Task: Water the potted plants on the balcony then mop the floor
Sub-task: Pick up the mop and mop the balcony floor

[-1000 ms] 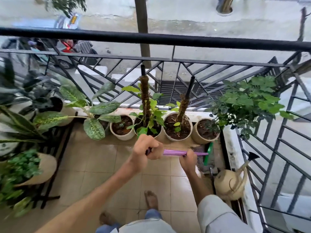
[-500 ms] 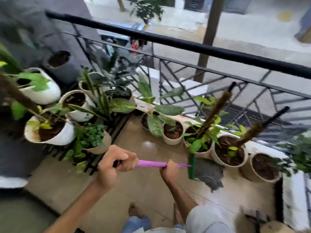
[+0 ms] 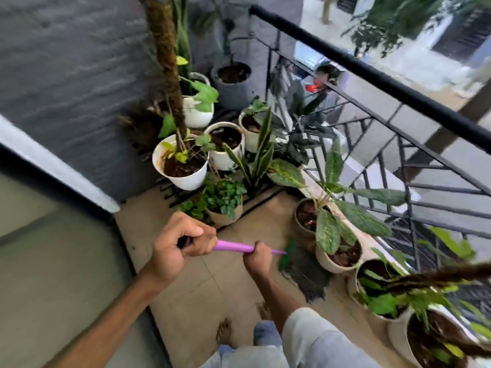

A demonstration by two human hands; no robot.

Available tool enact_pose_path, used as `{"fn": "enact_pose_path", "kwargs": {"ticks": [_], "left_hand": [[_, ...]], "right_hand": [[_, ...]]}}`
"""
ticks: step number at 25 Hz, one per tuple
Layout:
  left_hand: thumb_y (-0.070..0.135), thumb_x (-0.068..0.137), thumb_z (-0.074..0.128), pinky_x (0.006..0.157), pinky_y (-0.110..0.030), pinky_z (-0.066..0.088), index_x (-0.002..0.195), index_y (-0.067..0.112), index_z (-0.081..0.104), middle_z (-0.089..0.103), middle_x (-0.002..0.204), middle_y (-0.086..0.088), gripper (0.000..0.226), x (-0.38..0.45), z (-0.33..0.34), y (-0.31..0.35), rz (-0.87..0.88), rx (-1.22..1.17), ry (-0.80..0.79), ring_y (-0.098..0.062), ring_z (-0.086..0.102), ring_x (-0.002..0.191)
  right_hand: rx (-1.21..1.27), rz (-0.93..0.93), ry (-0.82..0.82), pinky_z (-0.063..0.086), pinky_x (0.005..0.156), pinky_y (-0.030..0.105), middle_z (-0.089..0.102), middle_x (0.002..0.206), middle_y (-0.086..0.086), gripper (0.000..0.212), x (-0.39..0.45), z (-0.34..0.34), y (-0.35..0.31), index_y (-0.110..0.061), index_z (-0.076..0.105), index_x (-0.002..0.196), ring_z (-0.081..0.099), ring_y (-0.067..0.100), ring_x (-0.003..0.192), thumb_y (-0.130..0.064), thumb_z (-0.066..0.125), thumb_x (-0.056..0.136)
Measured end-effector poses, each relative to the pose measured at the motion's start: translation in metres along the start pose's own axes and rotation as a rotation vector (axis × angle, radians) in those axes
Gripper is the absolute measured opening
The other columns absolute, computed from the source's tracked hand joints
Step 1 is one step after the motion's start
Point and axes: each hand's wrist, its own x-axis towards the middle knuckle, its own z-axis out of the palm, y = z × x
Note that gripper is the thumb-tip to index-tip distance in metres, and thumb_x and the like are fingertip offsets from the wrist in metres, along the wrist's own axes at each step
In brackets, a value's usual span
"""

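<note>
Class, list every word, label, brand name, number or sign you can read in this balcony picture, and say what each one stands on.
None can be read.
The white pots and the purple mop handle bear no print.
The parked vehicle beyond the railing is too blurred to show any plate or badge.

The mop [image 3: 233, 246] has a purple handle, a green head and a dark grey cloth lying on the tan floor [image 3: 191, 293]. Potted plants [image 3: 183, 166] crowd the corner and line the railing.

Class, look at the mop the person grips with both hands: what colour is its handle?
Purple (lilac). The mop handle shows best in the head view, the only one given.
</note>
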Motion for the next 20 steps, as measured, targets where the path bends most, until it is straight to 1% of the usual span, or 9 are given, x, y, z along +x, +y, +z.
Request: {"fn": "enact_pose_path", "kwargs": {"ticks": [3, 5, 7, 8, 11, 13, 16, 18, 20], "left_hand": [[0.024, 0.080, 0.048, 0.052, -0.047, 0.019, 0.045, 0.022, 0.025, 0.027, 0.044, 0.001, 0.042, 0.001, -0.018, 0.005, 0.038, 0.065, 0.108, -0.020, 0.018, 0.047], [0.021, 0.079, 0.042, 0.052, -0.048, 0.019, 0.047, 0.028, 0.033, 0.027, 0.044, 0.000, 0.034, 0.005, -0.019, 0.001, 0.083, 0.091, 0.168, -0.021, 0.020, 0.047], [0.020, 0.079, 0.040, 0.052, -0.048, 0.019, 0.050, 0.033, 0.036, 0.028, 0.044, 0.001, 0.032, 0.018, -0.015, -0.001, 0.144, 0.090, 0.248, -0.020, 0.021, 0.048], [0.019, 0.079, 0.039, 0.053, -0.047, 0.019, 0.050, 0.031, 0.033, 0.029, 0.044, 0.003, 0.032, 0.029, -0.014, -0.002, 0.173, 0.083, 0.282, -0.019, 0.022, 0.048], [0.017, 0.079, 0.037, 0.056, -0.042, 0.022, 0.048, 0.025, 0.027, 0.034, 0.045, 0.007, 0.033, 0.069, -0.009, -0.013, 0.247, -0.013, 0.400, -0.017, 0.022, 0.050], [0.024, 0.080, 0.045, 0.057, -0.040, 0.022, 0.047, 0.025, 0.026, 0.033, 0.044, 0.006, 0.039, 0.093, -0.005, -0.027, 0.273, -0.098, 0.473, -0.017, 0.022, 0.050], [0.036, 0.082, 0.057, 0.057, -0.041, 0.024, 0.045, 0.024, 0.028, 0.034, 0.042, 0.005, 0.049, 0.117, 0.001, -0.057, 0.250, -0.197, 0.526, -0.016, 0.025, 0.048], [0.030, 0.084, 0.053, 0.056, -0.041, 0.025, 0.044, 0.024, 0.029, 0.036, 0.043, 0.006, 0.047, 0.114, 0.004, -0.074, 0.207, -0.190, 0.562, -0.015, 0.028, 0.047], [0.031, 0.086, 0.054, 0.054, -0.044, 0.021, 0.043, 0.021, 0.027, 0.033, 0.043, 0.005, 0.051, 0.097, 0.002, -0.080, 0.180, -0.171, 0.630, -0.015, 0.026, 0.046]], "right_hand": [[-0.034, -0.127, -0.078, 0.042, 0.063, 0.042, 0.068, 0.081, 0.033, 0.032, 0.031, 0.022, -0.026, 0.009, 0.063, 0.081, 0.067, 0.047, 0.080, -0.017, 0.049, 0.070], [-0.038, -0.152, -0.086, 0.046, 0.057, 0.041, 0.066, 0.071, 0.032, 0.025, 0.050, 0.030, -0.040, 0.009, 0.061, 0.075, 0.066, 0.047, 0.069, -0.012, 0.052, 0.066], [-0.024, -0.212, -0.163, 0.044, 0.051, 0.034, 0.063, 0.062, 0.027, 0.015, 0.077, 0.034, -0.049, 0.006, 0.059, 0.069, 0.064, 0.044, 0.058, -0.007, 0.059, 0.063], [-0.043, -0.234, -0.169, 0.043, 0.052, 0.034, 0.064, 0.063, 0.026, 0.015, 0.094, 0.032, -0.052, 0.006, 0.059, 0.071, 0.065, 0.044, 0.060, -0.008, 0.061, 0.066], [-0.158, -0.299, -0.177, 0.048, 0.067, 0.044, 0.068, 0.079, 0.028, 0.025, 0.151, 0.015, -0.063, 0.007, 0.063, 0.084, 0.066, 0.048, 0.079, -0.017, 0.064, 0.079], [-0.236, -0.316, -0.173, 0.050, 0.074, 0.045, 0.071, 0.089, 0.026, 0.019, 0.183, -0.006, -0.062, 0.004, 0.065, 0.091, 0.067, 0.046, 0.088, -0.014, 0.066, 0.084], [-0.381, -0.287, -0.229, 0.051, 0.083, 0.043, 0.071, 0.102, 0.022, 0.018, 0.221, -0.043, -0.055, -0.001, 0.064, 0.100, 0.066, 0.042, 0.100, -0.014, 0.063, 0.087], [-0.418, -0.315, -0.270, 0.050, 0.084, 0.044, 0.070, 0.102, 0.026, 0.020, 0.231, -0.051, -0.044, 0.002, 0.064, 0.098, 0.065, 0.044, 0.102, -0.013, 0.058, 0.088], [-0.367, -0.393, -0.293, 0.050, 0.078, 0.049, 0.068, 0.090, 0.032, 0.028, 0.216, -0.041, -0.042, 0.007, 0.064, 0.089, 0.064, 0.050, 0.094, -0.015, 0.049, 0.081]]}}
